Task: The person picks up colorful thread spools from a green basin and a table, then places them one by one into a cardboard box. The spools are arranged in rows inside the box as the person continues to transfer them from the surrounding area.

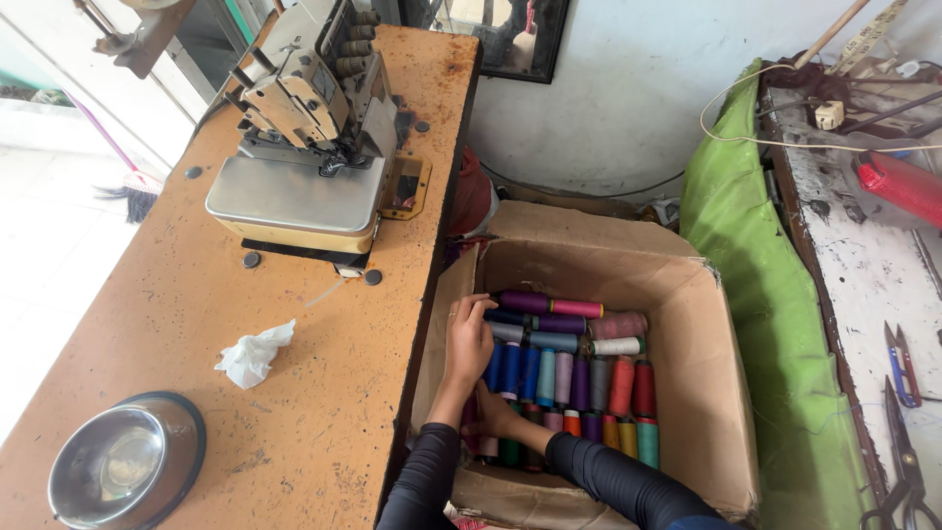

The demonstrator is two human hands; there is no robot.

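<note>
An open cardboard box (706, 393) on the floor holds several thread spools (579, 378) in blue, purple, pink, red, grey and teal, lying in rows. My left hand (469, 339) reaches into the box at its left wall, its fingers curled over a dark blue spool (506, 317) in the upper row. Lower in the box, my right hand (494, 412) crosses under the left forearm and rests among the spools in the bottom-left corner. It is partly hidden, so its grip cannot be made out. Both arms wear dark sleeves.
Left of the box stands an orange worktable (294, 393) with a sewing machine (304, 128), a crumpled white tissue (253, 355) and a steel bowl (126, 463). A green sheet (756, 294) hangs on the right beside a bench with scissors (905, 461) and a red roll (901, 185).
</note>
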